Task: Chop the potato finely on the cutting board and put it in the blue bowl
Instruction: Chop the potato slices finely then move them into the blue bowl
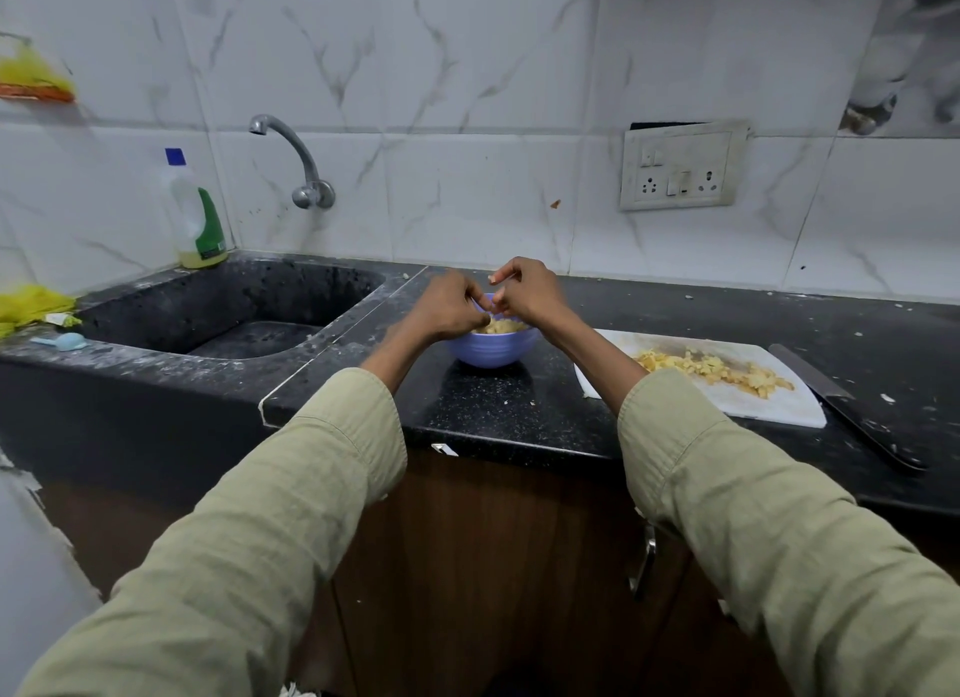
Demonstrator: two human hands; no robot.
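We hold both hands over the blue bowl (pixel 492 347), left hand (pixel 450 306) and right hand (pixel 524 293) curled, fingertips meeting; they seem to be rubbing off stuck bits, though any grip is hidden. Some chopped potato (pixel 500 326) is in the bowl; the rest (pixel 717 369) waits on the cutting board (pixel 779 405). Sticky pieces could drop onto the counter (pixel 493 410).

A home kitchen: a black stone surface (pixel 519 415) with a sunken sink (pixel 234 311), a wall tap (pixel 296 150), marble-patterned tiles (pixel 467 98), a dish-soap bottle (pixel 195 213) and a socket panel (pixel 680 168).
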